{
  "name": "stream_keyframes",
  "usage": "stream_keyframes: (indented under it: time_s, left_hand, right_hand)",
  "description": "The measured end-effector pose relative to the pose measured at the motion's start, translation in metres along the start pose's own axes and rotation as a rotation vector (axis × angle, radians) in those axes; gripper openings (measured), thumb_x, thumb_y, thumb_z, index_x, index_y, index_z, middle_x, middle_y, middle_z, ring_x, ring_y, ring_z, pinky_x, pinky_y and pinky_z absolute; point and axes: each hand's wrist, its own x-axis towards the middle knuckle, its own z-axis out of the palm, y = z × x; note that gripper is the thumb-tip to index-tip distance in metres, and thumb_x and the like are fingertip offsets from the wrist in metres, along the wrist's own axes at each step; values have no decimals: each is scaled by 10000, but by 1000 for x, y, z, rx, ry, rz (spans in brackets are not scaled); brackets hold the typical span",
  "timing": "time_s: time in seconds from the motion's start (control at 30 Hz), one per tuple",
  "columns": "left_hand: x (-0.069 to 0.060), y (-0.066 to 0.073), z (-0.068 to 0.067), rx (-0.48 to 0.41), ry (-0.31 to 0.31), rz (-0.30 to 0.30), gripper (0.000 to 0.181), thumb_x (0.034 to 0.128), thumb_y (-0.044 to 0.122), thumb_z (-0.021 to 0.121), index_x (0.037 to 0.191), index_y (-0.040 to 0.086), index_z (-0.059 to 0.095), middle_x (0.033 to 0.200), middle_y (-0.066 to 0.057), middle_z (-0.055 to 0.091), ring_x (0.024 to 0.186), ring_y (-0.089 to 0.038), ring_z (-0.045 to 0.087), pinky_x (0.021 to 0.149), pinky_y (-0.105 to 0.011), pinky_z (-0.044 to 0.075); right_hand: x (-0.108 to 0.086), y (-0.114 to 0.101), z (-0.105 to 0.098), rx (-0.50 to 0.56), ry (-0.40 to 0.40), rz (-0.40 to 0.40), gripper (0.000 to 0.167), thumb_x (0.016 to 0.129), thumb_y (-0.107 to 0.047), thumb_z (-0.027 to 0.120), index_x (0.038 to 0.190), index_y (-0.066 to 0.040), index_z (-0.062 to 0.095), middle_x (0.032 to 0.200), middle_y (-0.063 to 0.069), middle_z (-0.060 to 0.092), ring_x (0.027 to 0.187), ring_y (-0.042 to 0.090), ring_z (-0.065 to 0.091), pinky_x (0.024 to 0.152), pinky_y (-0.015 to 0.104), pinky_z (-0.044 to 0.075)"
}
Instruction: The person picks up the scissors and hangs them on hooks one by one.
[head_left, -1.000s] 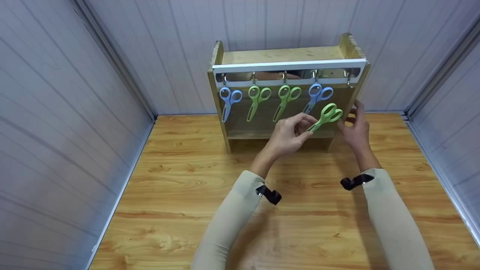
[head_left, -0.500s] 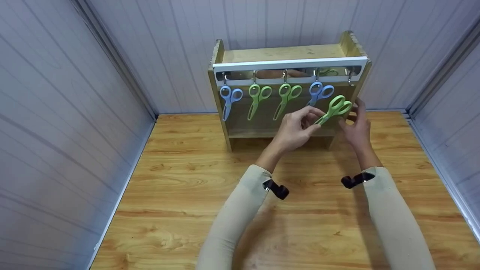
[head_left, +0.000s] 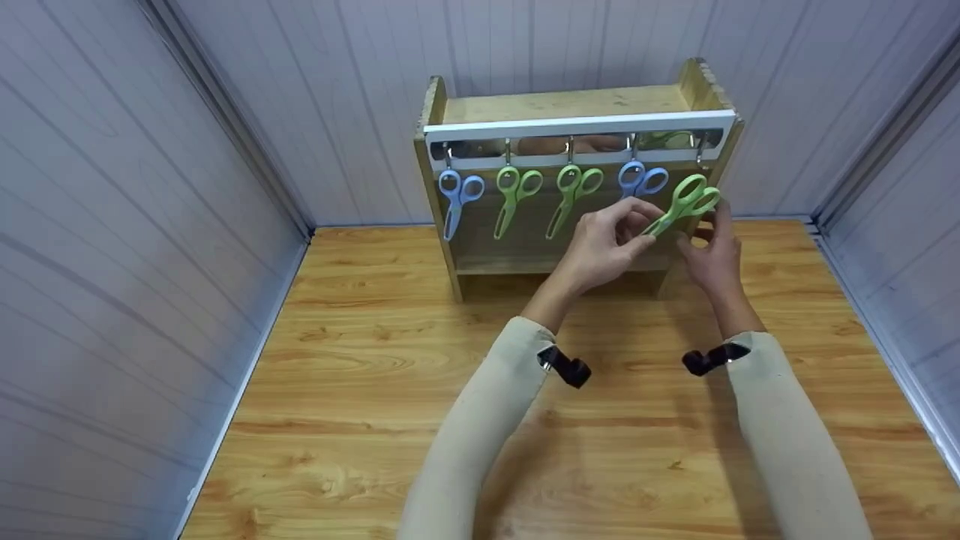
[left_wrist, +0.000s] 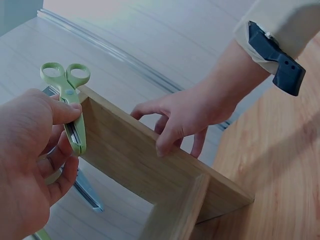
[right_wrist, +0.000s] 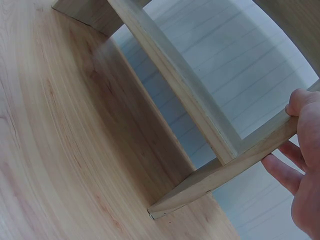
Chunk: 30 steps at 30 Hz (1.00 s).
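Observation:
My left hand (head_left: 600,244) pinches the blade end of green scissors (head_left: 682,204) between thumb and fingers. Their handle loops point up and to the right, just below the bare rightmost hook (head_left: 700,154). In the left wrist view the scissors (left_wrist: 69,91) stand nearly upright in my fingers. My right hand (head_left: 716,259) grips the right side panel of a wooden shelf (right_wrist: 270,135), with the thumb on the inner side and fingers outside. Blue scissors (head_left: 636,176) hang just left of the held pair, their blades partly hidden behind my left hand.
A white rail (head_left: 577,122) with several hooks runs across the shelf's upper front. Blue scissors (head_left: 457,196) hang at its left end, followed by green scissors (head_left: 510,196) and another green pair (head_left: 570,196). Pale panel walls (head_left: 150,262) surround the wood-grain floor (head_left: 360,420).
My left hand has moved up and to the right with the green scissors, bringing their loops close under the rightmost hook. My right hand has stayed on the side panel.

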Motion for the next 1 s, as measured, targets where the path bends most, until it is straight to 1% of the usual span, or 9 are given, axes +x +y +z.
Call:
stream_keyframes:
  time_s: [0.13, 0.2, 0.27, 0.33, 0.43, 0.53, 0.83, 0.9, 1.0]
  left_hand:
    - [3, 1, 3, -13, 0, -17, 253, 1063, 87, 766, 1316, 77, 756, 1080, -110, 808, 815, -33, 567, 735, -141, 454]
    - [4, 1, 4, -23, -1, -31, 256, 1065, 87, 766, 1320, 85, 757, 1076, -96, 803, 814, -26, 561, 729, -142, 449]
    - [6, 2, 5, -28, -1, -41, 258, 1064, 89, 768, 1322, 90, 758, 1075, -85, 800, 813, -23, 557, 725, -141, 444]
    - [7, 3, 5, -34, 3, -48, 262, 1063, 90, 769, 1326, 91, 759, 1070, -80, 798, 813, -25, 556, 725, -144, 441]
    - [11, 6, 6, -40, 11, -55, 266, 1063, 89, 770, 1328, 85, 759, 1059, -85, 787, 818, -34, 552, 728, -144, 432]
    - [14, 7, 8, -42, 21, -76, 264, 1070, 95, 763, 1334, 91, 757, 1049, -70, 769, 829, -44, 551, 731, -143, 429]
    - [17, 12, 14, -29, 52, -148, 267, 1083, 123, 754, 1350, 133, 761, 1060, -35, 760, 845, -55, 561, 741, -143, 434]
    - [17, 12, 16, -19, 54, -147, 267, 1082, 128, 757, 1349, 138, 765, 1067, -32, 776, 830, -46, 560, 729, -140, 430]
    - [18, 11, 18, -7, 55, -134, 265, 1082, 138, 761, 1346, 140, 771, 1087, -32, 799, 809, -27, 558, 713, -134, 429]
  right_hand:
    - [-1, 1, -1, -7, -8, 7, 771, 1048, -57, 658, 1729, -160, 313, 1612, 277, 572, 1412, 503, 657, 908, 117, 479]
    - [-1, 1, -2, -16, -15, 18, 771, 1052, -59, 655, 1731, -164, 304, 1631, 281, 561, 1426, 510, 648, 931, 154, 506]
    - [-1, -1, -2, -29, -21, 26, 770, 1058, -66, 655, 1732, -169, 296, 1644, 279, 555, 1440, 501, 645, 1006, 265, 586]
    - [-1, -1, -2, -35, -22, 27, 776, 1061, -64, 652, 1736, -182, 290, 1648, 283, 551, 1446, 503, 640, 1088, 423, 616]
    - [-1, -2, -1, -29, -23, 16, 804, 1064, -40, 647, 1754, -204, 269, 1655, 297, 535, 1459, 509, 624, 1190, 643, 553]
    - [0, -3, 0, -10, -26, 8, 831, 1064, -12, 639, 1767, -220, 249, 1662, 311, 519, 1473, 513, 602, 1219, 701, 505]
    - [2, -3, 1, -12, -29, -2, 860, 1066, 17, 640, 1778, -235, 228, 1675, 297, 511, 1495, 499, 580, 1231, 698, 496]
    - [1, -3, 2, -13, -16, -11, 849, 1062, 16, 647, 1773, -230, 251, 1643, 282, 547, 1458, 480, 614, 1205, 588, 556]
    - [-1, -4, 3, -5, 4, -31, 826, 1055, 27, 649, 1761, -203, 287, 1585, 269, 598, 1395, 461, 657, 1083, 308, 582]
